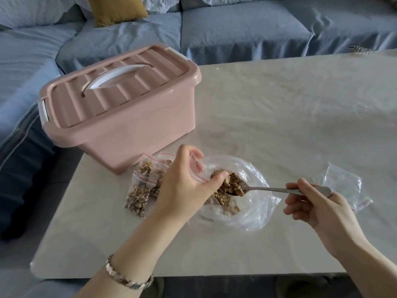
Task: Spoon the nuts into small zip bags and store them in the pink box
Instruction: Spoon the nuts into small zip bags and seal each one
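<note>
Nuts (231, 187) on the spoon (268, 188) the right hand (315, 203) grips should tip slowly into the zip bag (197, 168) the left hand (182, 186) pinches open.

Pale marbled counter (279, 104); blue-covered sofa (236, 29) running along its far and left sides; mustard cushion (117, 8) and pale cushion (32, 9) against the sofa back; silver link bracelet (126, 276) nearest the camera.
</note>
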A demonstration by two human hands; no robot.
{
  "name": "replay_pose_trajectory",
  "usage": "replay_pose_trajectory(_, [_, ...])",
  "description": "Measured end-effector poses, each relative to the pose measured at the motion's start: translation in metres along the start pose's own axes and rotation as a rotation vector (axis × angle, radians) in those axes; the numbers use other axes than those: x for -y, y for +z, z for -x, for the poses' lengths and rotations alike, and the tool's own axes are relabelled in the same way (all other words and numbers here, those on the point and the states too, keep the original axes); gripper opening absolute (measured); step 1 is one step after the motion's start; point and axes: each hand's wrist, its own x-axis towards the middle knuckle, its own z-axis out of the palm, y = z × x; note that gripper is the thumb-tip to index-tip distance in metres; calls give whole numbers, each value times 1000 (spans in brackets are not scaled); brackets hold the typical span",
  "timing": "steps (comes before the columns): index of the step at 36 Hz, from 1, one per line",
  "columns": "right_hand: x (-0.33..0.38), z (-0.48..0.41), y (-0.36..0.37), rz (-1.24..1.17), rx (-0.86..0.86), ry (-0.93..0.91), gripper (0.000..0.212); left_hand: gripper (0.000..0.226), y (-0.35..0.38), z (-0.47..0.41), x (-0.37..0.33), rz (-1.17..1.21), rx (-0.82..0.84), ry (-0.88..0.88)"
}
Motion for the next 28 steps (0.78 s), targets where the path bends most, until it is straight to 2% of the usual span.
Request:
replay_pose_trajectory(4, [20, -2, -1, 17, -1, -92, 27, 48, 17, -8, 0, 58, 233, -157])
replay_pose_trajectory(6, [31, -3, -3, 38, -8, -133, 29, 49, 24, -8, 2, 56, 297, -219])
replay_pose_trajectory(8, [42, -5, -4, 75, -20, -173, 30, 47, 30, -7, 4, 81, 288, -244])
replay_pose_trajectory(13, [62, -10, -3, 123, -38, -205, 31, 43, 36, -5, 12, 76, 266, -160])
replay_pose_trajectory(18, [69, -13, 4, 160, 6, -172, 31, 45, 36, -6, 17, 67, 259, -96])
replay_pose_trajectory(28, [79, -13, 35, 407, 113, -220, 32, 52, 37, -4, 26, 24, 223, -13])
